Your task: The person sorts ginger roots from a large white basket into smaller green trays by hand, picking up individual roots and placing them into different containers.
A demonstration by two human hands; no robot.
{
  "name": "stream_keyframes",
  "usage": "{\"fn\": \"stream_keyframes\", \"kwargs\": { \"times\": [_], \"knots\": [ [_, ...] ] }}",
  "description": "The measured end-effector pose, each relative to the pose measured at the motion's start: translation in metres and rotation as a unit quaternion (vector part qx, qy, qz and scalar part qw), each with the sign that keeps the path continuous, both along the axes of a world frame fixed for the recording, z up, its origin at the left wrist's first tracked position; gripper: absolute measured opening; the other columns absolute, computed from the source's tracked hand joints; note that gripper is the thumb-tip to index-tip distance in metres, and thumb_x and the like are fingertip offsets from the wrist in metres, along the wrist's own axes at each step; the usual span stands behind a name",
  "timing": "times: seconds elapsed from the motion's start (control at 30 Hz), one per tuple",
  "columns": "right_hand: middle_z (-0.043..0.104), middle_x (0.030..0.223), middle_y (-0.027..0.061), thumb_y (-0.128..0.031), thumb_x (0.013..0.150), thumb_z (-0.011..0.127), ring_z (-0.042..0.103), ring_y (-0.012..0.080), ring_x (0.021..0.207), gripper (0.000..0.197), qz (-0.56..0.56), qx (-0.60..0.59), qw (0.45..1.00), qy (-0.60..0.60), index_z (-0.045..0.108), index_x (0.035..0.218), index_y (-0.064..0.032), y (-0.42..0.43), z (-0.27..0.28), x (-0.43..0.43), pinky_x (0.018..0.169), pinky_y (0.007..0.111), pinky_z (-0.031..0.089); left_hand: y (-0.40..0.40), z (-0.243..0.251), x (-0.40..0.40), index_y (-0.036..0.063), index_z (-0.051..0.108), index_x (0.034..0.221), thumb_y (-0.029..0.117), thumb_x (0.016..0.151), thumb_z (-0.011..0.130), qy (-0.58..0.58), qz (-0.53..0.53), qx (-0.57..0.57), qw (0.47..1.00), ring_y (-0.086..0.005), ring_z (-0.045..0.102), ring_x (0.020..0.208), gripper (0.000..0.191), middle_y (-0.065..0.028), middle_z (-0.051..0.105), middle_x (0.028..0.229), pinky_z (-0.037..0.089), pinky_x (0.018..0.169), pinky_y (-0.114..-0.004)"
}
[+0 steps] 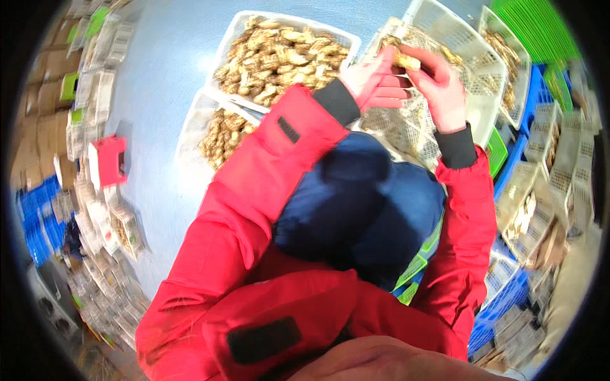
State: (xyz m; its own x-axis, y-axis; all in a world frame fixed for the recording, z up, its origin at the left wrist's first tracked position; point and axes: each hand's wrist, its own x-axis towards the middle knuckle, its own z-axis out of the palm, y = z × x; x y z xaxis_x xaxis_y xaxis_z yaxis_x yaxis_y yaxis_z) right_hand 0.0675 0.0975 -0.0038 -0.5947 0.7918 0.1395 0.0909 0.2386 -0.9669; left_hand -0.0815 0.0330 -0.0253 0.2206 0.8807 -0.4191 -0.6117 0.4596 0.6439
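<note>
In front of me both hands meet over a white plastic basket (481, 52). Between them is a stubby tan and cream piece of produce (406, 61), which may be a mushroom or a root. My right hand (441, 88) pinches it with thumb and forefinger. The thumb of my left hand (374, 85) presses its other end, the remaining fingers extended below. Pale mesh or netted liner (395, 128) lies in the basket under my hands, with a few more pieces about it. Left of it stands a white basket (224, 52) heaped with similar pieces.
Another white basket (188, 128) of pieces sits closer on the left. To the right are a further filled basket (524, 81), stacked green crates (538, 28) and blue crates (500, 309). Clear boxes (97, 95), cartons (47, 81) and a red-and-white box (107, 162) line the left.
</note>
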Motion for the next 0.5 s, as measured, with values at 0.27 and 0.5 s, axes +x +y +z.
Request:
{"fn": "stream_keyframes", "kwargs": {
  "times": [0.27,0.5],
  "knots": [
    [0.057,0.101,0.0095,-0.011,0.08,0.052,0.051,0.0211,0.098,0.026,0.081,0.116,0.974,-0.179,0.057,0.105,-0.0059,-0.031,0.013,-0.03,0.085,0.029,0.039,-0.047,-0.048,-0.061,0.0035,0.046,0.107,0.029,0.085,0.05,-0.028,0.218,-0.036,0.975,-0.022,0.057,0.089,0.033,-0.0114,0.056,0.1,0.049,0.072,-0.029],
    [0.058,0.099,0.0079,-0.015,0.085,0.046,0.055,0.0144,0.092,0.029,0.026,-0.232,0.965,-0.118,0.052,0.109,0.0,0.014,-0.067,0.029,0.079,0.023,0.041,-0.067,-0.153,-0.222,-0.0017,0.052,0.102,0.028,0.072,0.068,0.335,0.299,-0.234,0.863,-0.0173,0.059,0.068,0.045,-0.0095,0.06,0.083,0.048,0.052,-0.025]
  ]
}}
